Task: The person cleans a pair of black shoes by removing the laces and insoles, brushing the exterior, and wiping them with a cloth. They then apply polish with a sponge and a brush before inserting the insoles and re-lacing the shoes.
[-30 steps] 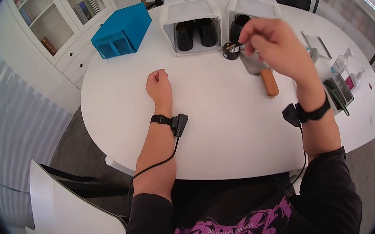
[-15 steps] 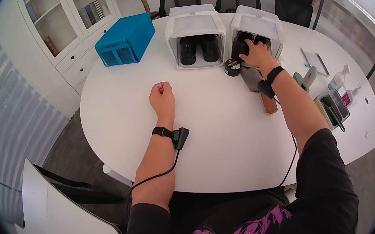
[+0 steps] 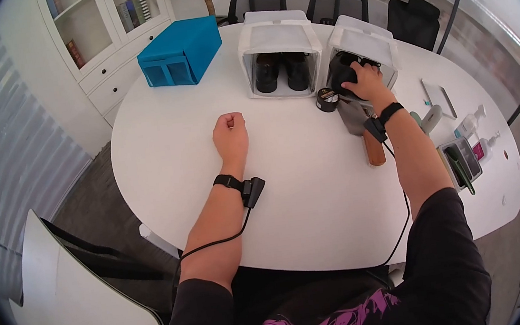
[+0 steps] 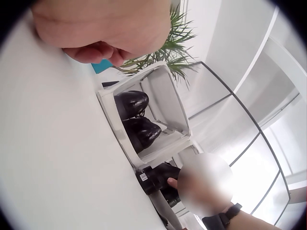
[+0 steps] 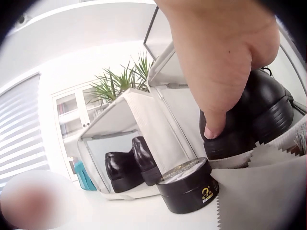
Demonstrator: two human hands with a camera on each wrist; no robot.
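- Head view: the right hand (image 3: 367,84) grips at the black shoes (image 3: 341,74) inside the right white box (image 3: 364,36), between 1 and 2 o'clock from the middle of the view. Its fingers bend over the tops.
- Head view: from that hand, a round black tin (image 3: 327,99) sits between 8 and 9 o'clock, just beside the box. A grey cloth (image 3: 352,117) is at 7, and a brown brush (image 3: 374,149) is at 6. I think the hand should come out straight and slow, so it does not bump the tin.
- Head view: the left hand (image 3: 231,141) rests on the white table (image 3: 305,209), near 10 o'clock, loosely curled with nothing in it. It looks well out of the way there. The left white box (image 3: 277,40) is near 12 and has another black pair (image 3: 267,77) in it.
- Left wrist view: the left hand is at 11 o'clock, fingers tucked in and empty. The right hand is at 5, part blurred, so I cannot tell its full grip from here. The tin is at 6.
- Right wrist view: the thumb (image 5: 214,127) presses on the back of one shoe, just past 3 o'clock. The fingertips are hidden, so I cannot tell how tight they are. A firm but soft hold on both shoes would likely keep them side by side. The cloth is close by at 4 and the tin at 5, so they need care too.
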